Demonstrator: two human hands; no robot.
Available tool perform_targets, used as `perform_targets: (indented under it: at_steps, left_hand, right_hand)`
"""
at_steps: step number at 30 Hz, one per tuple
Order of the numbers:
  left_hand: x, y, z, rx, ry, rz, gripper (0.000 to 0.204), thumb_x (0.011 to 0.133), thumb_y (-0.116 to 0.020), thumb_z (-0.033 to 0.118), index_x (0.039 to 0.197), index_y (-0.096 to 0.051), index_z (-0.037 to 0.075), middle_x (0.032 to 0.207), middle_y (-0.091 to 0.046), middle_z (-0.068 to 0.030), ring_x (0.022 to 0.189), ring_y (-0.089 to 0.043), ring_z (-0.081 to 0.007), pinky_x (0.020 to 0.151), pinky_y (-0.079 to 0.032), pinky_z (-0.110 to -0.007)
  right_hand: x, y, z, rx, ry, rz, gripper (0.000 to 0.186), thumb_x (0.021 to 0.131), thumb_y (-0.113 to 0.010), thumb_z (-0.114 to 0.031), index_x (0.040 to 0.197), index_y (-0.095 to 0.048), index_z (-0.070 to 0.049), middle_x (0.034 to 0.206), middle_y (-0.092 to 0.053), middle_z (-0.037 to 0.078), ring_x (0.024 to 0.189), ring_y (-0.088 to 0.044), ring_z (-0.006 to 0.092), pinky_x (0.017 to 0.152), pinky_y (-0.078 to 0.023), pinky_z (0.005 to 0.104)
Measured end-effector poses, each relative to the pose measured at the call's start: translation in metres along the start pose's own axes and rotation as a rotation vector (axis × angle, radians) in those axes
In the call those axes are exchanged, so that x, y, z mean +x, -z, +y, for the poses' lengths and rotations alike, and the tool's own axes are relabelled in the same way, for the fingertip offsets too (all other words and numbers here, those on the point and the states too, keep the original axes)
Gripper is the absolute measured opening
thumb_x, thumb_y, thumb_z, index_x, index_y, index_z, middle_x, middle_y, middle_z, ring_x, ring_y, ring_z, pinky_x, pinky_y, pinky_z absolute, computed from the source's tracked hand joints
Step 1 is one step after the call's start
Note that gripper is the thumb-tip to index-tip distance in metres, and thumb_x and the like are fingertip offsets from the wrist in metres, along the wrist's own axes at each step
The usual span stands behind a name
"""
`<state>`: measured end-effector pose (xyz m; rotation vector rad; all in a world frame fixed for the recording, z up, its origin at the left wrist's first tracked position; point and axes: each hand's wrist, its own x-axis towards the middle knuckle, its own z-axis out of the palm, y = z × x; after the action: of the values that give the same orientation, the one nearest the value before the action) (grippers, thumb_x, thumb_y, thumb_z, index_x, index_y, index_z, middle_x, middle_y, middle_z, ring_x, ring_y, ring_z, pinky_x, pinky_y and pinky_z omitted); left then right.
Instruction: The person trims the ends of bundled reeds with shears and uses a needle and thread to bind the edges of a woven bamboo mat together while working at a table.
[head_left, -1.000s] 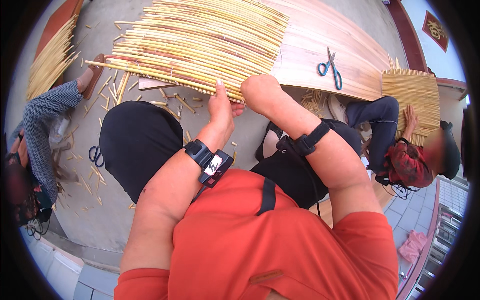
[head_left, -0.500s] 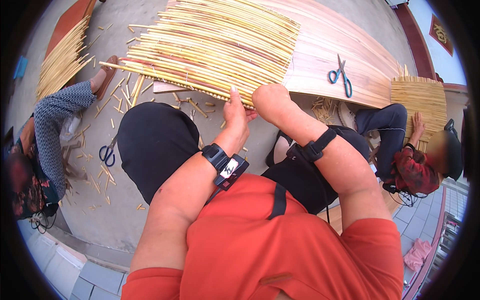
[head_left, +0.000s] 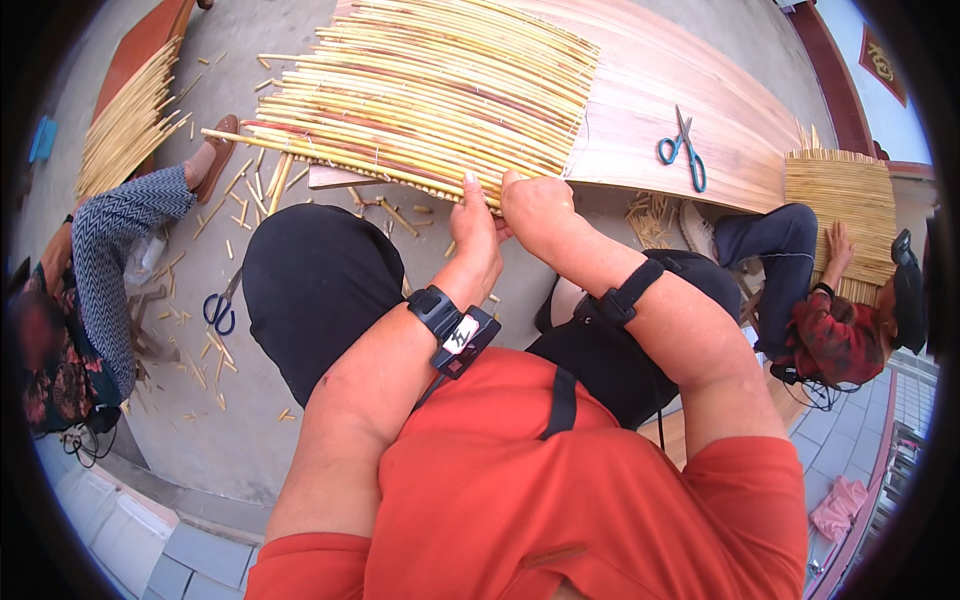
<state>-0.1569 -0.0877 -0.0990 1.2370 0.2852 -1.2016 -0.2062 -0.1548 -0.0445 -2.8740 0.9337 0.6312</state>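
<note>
A mat of yellow-brown reed stalks [head_left: 430, 95], tied together with thin thread, lies on the wooden board and overhangs its near edge. My left hand [head_left: 474, 225] grips that near edge, thumb on top and fingers underneath. Right beside it, my right hand [head_left: 537, 207] is closed at the mat's near right corner, its thumb laid against the outermost stalks. The right fingertips are hidden, so any thread between them cannot be made out. One long stalk [head_left: 228, 134] sticks out past the others at the left.
Teal-handled scissors [head_left: 684, 150] lie on the wooden board [head_left: 640, 80]. Dark-handled scissors [head_left: 220, 308] and cut stalk pieces are on the floor [head_left: 270, 440]. At the right a person works on another reed mat [head_left: 842, 205]; at the left a person sits by a stalk bundle [head_left: 130, 120].
My right hand has turned and its thumb now shows against the mat's edge, where before only the back of the bent hand was visible. My left hand keeps its grip.
</note>
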Motion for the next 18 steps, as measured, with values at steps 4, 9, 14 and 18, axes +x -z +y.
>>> perform_targets:
  at_steps: [4, 9, 14, 18]
  left_hand:
    - [0.006, 0.003, -0.002, -0.023, 0.004, 0.004, 0.054, 0.093, -0.036, 0.055, 0.115, -0.050, 0.007, 0.096, -0.060, -0.0071, 0.073, -0.061, -0.0155, 0.061, -0.050, -0.030]
    - [0.011, 0.004, -0.010, -0.087, -0.106, 0.052, 0.052, 0.093, -0.042, 0.052, 0.113, -0.051, 0.004, 0.097, -0.059, -0.0065, 0.075, -0.058, -0.0136, 0.060, -0.048, -0.029]
    - [0.016, 0.005, -0.014, -0.059, -0.121, 0.071, 0.057, 0.092, -0.044, 0.051, 0.113, -0.052, -0.002, 0.100, -0.060, -0.0095, 0.084, -0.057, -0.0158, 0.068, -0.048, -0.031]
    - [0.027, 0.014, -0.019, -0.004, -0.192, 0.040, 0.059, 0.093, -0.043, 0.048, 0.112, -0.053, -0.007, 0.099, -0.062, -0.0122, 0.086, -0.059, -0.0187, 0.073, -0.048, -0.033]
  right_hand:
    - [0.005, -0.007, -0.007, -0.033, -0.049, -0.017, 0.023, 0.079, -0.061, -0.020, 0.092, -0.050, -0.005, 0.076, -0.068, 0.013, 0.069, -0.068, 0.0264, 0.056, -0.053, 0.0365]
    - [0.007, -0.017, -0.017, -0.079, -0.087, -0.066, 0.025, 0.082, -0.058, -0.024, 0.096, -0.047, -0.006, 0.079, -0.068, 0.013, 0.069, -0.068, 0.0259, 0.055, -0.052, 0.0373]
    - [0.004, -0.019, -0.023, -0.096, -0.158, -0.073, 0.018, 0.086, -0.050, -0.020, 0.098, -0.047, -0.007, 0.080, -0.068, 0.013, 0.074, -0.068, 0.0269, 0.057, -0.051, 0.0391]
    - [-0.005, -0.018, -0.023, -0.112, -0.163, -0.020, 0.018, 0.086, -0.050, -0.019, 0.100, -0.047, -0.008, 0.080, -0.068, 0.012, 0.073, -0.068, 0.0270, 0.057, -0.050, 0.0384]
